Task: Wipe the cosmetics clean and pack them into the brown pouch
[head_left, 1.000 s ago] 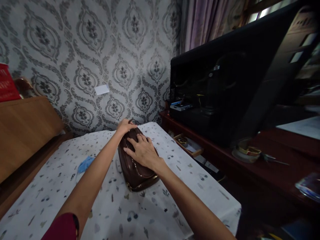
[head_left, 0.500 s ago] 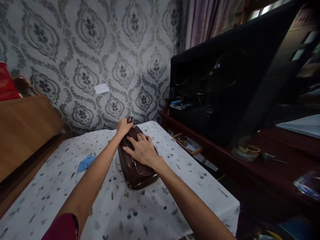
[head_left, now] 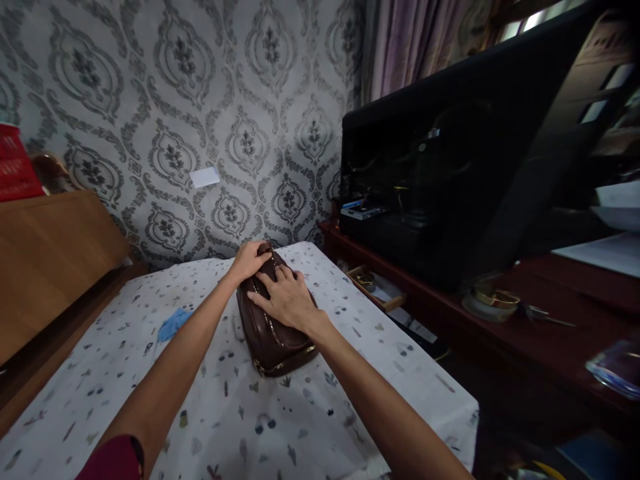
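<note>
A dark brown leather bag with gold-toned zips lies on the white patterned cloth. At its far end, my left hand is closed on the bag by a small brown strap loop; its fingertips are partly hidden. Across the top of the bag rests my right hand, its fingers spread beside the long zip. Some of the bag's right side is covered by that hand. To the left of the bag, a crumpled blue cloth touches the outline of my left forearm.
On the right, a dark red desk carries a large black screen, a tape roll and scissors. A small drawer juts out beneath it. A wooden headboard borders the left; a patterned wall stands behind.
My left hand has come slightly nearer along the bag, and the strap loop has tipped down toward the bag's top. My right hand stays in place on it.
</note>
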A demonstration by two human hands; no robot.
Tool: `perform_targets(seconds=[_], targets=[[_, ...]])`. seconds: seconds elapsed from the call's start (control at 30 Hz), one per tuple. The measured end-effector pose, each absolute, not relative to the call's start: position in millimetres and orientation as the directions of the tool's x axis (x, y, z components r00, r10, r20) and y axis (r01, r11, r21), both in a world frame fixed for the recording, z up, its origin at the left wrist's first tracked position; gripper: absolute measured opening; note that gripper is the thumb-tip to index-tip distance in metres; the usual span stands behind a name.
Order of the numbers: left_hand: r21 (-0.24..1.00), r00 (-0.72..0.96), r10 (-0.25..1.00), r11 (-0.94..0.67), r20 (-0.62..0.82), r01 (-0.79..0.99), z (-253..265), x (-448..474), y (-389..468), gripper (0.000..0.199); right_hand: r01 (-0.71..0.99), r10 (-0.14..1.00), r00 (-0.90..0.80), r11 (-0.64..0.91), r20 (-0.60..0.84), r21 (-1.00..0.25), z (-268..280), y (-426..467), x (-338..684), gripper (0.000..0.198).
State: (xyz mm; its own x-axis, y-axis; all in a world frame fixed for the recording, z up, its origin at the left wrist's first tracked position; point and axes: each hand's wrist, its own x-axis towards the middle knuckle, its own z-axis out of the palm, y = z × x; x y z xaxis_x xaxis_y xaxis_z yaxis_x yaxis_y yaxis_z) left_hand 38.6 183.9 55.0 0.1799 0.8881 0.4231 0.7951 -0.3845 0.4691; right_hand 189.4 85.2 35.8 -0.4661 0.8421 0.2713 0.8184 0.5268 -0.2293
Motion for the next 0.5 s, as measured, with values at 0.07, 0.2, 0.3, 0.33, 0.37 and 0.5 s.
perform_targets(seconds=[0.07,0.2,0.3,0.33,0.37,0.5], targets=[[0.494,0.192,0.898,-0.385,0.397,0.780,57,34,186,0.015,0.819,0.843,-0.461,0.524,0.277,-0.234,36,85,190,0.061],[0.543,0.193,0.923,-0.354,0.332,0.762,64,16,190,0.017,0.815,0.840,-0.445,0.524,0.311,-0.250,33,83,191,0.061],[0.576,0.185,0.941,-0.321,0.283,0.752,68,-2,190,0.018,0.801,0.831,-0.455,0.539,0.319,-0.260,32,80,193,0.059],[0.586,0.176,0.945,-0.310,0.275,0.749,68,-7,189,0.018,0.794,0.824,-0.467,0.550,0.321,-0.259,32,79,194,0.058],[0.595,0.164,0.948,-0.300,0.272,0.746,68,-12,188,0.019,0.786,0.815,-0.478,0.563,0.328,-0.255,32,78,194,0.056],[0.632,0.083,0.951,-0.263,0.299,0.729,64,-19,181,0.019,0.775,0.798,-0.499,0.586,0.338,-0.236,30,77,196,0.050]])
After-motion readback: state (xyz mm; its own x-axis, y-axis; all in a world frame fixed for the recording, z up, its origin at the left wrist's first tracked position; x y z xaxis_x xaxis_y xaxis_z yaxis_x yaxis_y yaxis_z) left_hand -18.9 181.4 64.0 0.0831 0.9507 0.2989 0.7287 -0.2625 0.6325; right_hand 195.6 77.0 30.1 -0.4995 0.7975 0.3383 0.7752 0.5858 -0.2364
